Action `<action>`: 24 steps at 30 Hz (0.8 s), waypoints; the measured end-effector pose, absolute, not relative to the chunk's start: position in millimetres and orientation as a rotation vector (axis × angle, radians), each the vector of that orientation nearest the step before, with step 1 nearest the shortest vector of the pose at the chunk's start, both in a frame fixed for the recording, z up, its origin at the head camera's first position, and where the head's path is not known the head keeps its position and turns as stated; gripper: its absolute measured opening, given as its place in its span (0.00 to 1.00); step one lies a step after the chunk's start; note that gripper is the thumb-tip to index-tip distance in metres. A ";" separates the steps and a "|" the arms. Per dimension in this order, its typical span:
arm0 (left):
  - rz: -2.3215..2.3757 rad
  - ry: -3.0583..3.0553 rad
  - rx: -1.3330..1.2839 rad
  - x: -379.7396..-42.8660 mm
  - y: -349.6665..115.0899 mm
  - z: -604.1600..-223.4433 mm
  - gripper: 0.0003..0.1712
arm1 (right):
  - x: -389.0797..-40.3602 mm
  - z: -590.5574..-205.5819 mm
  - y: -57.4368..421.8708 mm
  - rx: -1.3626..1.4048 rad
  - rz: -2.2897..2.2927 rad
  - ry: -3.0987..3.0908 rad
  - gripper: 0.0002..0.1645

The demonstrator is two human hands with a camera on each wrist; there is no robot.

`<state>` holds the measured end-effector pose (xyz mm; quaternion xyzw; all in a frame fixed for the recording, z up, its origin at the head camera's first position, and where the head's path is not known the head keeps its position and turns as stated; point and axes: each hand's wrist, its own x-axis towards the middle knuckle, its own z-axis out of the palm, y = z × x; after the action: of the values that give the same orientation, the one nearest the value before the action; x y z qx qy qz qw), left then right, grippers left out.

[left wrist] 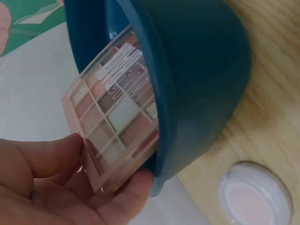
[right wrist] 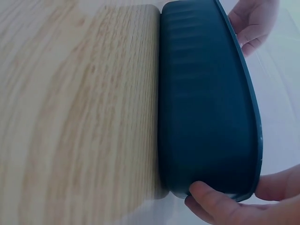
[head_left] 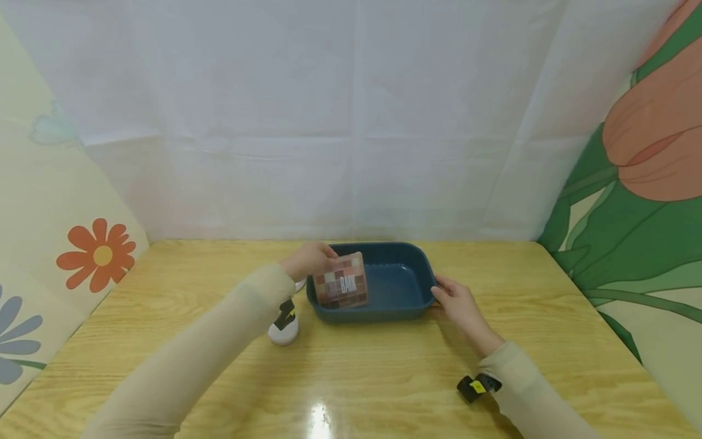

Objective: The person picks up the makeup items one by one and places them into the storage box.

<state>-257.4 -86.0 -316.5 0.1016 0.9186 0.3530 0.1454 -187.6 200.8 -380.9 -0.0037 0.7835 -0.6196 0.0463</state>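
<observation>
An eyeshadow palette [head_left: 341, 281] with a clear lid over many pink and brown pans is tilted at the left end of a dark blue plastic basin [head_left: 403, 286]. My left hand [head_left: 308, 261] pinches the palette by one edge, thumb on one side and fingers on the other, as the left wrist view shows. Part of the palette is hidden behind the rim there. At the basin's right end my right hand [head_left: 456, 303] grips the wall, its thumb [right wrist: 281, 184] by the rim and fingers [right wrist: 213, 201] against the outside.
A small round white compact [left wrist: 255, 197] lies on the wooden table [head_left: 362, 378] just left of the basin. Another pale round item [head_left: 300, 285] is partly hidden behind my left hand. A white cloth [head_left: 329, 122] hangs behind the table.
</observation>
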 end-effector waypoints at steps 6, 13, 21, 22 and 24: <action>0.858 2.726 0.384 -263.1 -79.5 -314.8 0.18 | -187.9 -381.1 199.8 -0.005 -1.887 2.415 0.27; 0.793 2.726 0.432 -266.1 -70.6 -319.4 0.20 | -188.5 -382.1 198.7 -0.007 -1.865 2.447 0.27; 0.629 2.794 0.503 -266.2 -61.9 -313.6 0.16 | -187.9 -380.9 198.0 0.004 -1.847 2.458 0.27; 0.620 2.793 0.495 -266.8 -60.9 -313.7 0.15 | -187.6 -380.6 197.7 0.004 -1.846 2.456 0.27; 0.585 2.802 0.495 -269.2 -59.1 -315.9 0.14 | -187.6 -380.3 197.2 0.002 -1.850 2.450 0.27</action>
<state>-269.2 -59.1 -315.9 0.1693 0.9578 0.2000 0.1179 -187.6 197.2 -380.3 0.0007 0.7975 -0.6023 0.0357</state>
